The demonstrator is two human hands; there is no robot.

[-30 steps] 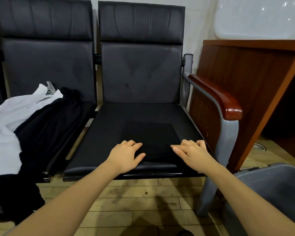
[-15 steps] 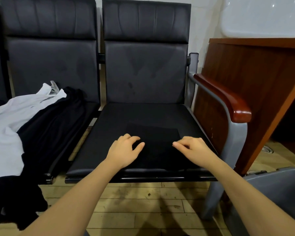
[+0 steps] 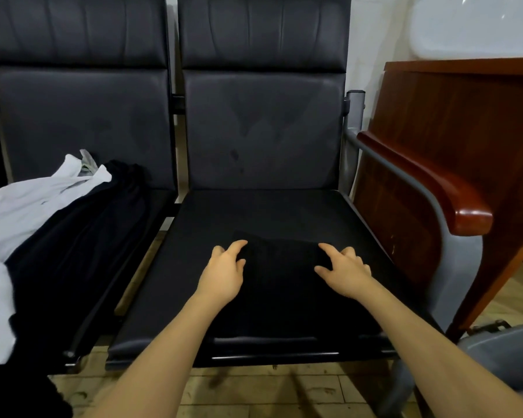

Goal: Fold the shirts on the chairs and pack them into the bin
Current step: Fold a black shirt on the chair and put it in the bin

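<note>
Resting on the hard-to-see folded black shirt [image 3: 280, 276], left hand [image 3: 224, 274] and right hand [image 3: 344, 271] spread loose fingers.

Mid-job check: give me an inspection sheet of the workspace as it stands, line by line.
Surface: right chair seat, black, bears the folded shirt.
Job's things: folded black shirt lies flat near the seat's front edge; white shirt and black shirt lie unfolded on the left chair; grey bin at lower right, inside hidden.
Clutter: nothing seen.
Grippers: left hand and right hand rest on the folded shirt's left and right sides, fingers loosely curled, no clear grip.
Cables: nothing seen.
Surroundings: wooden armrest, wooden desk, tiled floor.
</note>
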